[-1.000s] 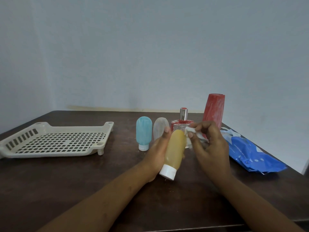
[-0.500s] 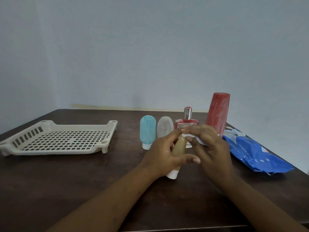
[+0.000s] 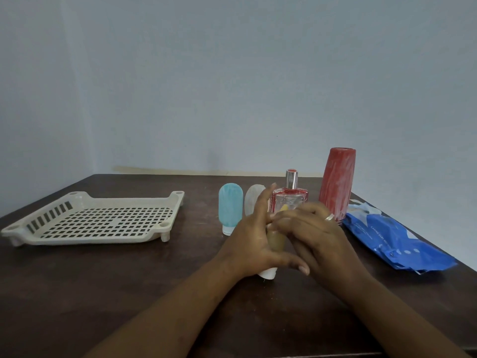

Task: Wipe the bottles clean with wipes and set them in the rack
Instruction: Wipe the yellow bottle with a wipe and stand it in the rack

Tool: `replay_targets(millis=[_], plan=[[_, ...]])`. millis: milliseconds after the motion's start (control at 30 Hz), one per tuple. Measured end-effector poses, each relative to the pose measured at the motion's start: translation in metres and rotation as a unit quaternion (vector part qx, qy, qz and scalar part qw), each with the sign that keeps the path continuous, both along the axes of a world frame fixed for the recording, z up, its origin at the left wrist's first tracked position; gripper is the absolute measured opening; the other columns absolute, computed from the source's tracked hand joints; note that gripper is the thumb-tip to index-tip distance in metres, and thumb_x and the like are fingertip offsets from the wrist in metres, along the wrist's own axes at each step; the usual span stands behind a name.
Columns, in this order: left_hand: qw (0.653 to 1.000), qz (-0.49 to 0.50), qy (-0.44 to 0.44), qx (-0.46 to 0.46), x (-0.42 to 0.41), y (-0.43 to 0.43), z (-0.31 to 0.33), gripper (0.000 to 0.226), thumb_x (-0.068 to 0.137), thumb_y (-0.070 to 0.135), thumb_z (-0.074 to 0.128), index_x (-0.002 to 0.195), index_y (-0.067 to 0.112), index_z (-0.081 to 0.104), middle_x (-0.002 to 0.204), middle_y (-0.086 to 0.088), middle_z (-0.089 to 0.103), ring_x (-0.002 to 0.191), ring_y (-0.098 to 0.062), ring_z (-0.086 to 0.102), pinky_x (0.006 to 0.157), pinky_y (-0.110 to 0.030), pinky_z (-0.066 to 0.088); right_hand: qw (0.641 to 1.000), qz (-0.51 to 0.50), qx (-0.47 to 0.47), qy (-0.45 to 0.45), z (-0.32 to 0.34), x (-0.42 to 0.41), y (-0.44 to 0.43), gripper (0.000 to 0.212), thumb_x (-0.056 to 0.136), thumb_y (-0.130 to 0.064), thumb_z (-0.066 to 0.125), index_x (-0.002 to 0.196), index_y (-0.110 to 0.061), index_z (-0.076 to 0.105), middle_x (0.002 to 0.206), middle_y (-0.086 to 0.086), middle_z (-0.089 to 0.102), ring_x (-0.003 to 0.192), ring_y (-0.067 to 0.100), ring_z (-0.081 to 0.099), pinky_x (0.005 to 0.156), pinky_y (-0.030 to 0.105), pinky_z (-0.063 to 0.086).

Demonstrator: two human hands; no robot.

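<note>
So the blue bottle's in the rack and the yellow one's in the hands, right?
No. Head view: the blue bottle stands on the table beside the rack, not in it. The yellow bottle is between left hand and right hand.

Only the blue wipes pack (image 3: 395,244) is showing any print. A line of small white capitals is running along its upper face, and it is blurring too much from here to read; it may be a product name. Nothing legible is showing elsewhere.
</note>
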State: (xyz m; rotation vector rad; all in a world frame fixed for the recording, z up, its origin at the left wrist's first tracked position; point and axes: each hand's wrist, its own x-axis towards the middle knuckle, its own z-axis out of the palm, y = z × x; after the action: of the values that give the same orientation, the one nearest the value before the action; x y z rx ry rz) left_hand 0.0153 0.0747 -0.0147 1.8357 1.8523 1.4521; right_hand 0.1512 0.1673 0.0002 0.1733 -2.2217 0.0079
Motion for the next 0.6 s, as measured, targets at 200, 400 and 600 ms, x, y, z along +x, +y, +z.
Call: replay_targets(millis=[200,400,600], plan=[[1.0,-0.011,-0.012,0.015,0.003,0.001,0.002,0.138,0.046,0.046,0.091,0.149,0.041,-0.002,0.12,0.007,0.065,0.112,-0.005,0.059,0.097,-0.02,0.047,0.994,-0.007,-0.094,0.054,0.001,-0.005,-0.001,0.027,0.087,-0.013,0.046,0.107,-0.025,0.061,0.107,-0.016,0.06,0.101,0.0,0.05,0.082,0.01,0.038],[1.0,-0.007,0.009,0.028,0.006,0.0,0.001,0.14,0.044,0.057,0.085,0.148,0.042,-0.007,0.097,-0.004,0.071,0.091,-0.018,0.068,0.08,-0.043,0.055,0.952,0.031,-0.299,0.055,0.0,-0.007,0.006,0.019,0.097,-0.018,0.048,0.102,-0.026,0.064,0.092,-0.016,0.066,0.09,0.003,0.062,0.074,0.012,0.045],[0.997,-0.014,-0.029,0.067,0.007,0.0,0.0,0.132,0.051,0.031,0.093,0.143,0.048,0.0,0.099,0.015,0.066,0.097,-0.001,0.065,0.084,-0.02,0.053,0.919,0.05,-0.388,-0.046,-0.006,-0.011,0.013,0.022,0.097,-0.014,0.047,0.109,-0.017,0.065,0.104,-0.006,0.065,0.1,0.006,0.06,0.083,0.018,0.047]])
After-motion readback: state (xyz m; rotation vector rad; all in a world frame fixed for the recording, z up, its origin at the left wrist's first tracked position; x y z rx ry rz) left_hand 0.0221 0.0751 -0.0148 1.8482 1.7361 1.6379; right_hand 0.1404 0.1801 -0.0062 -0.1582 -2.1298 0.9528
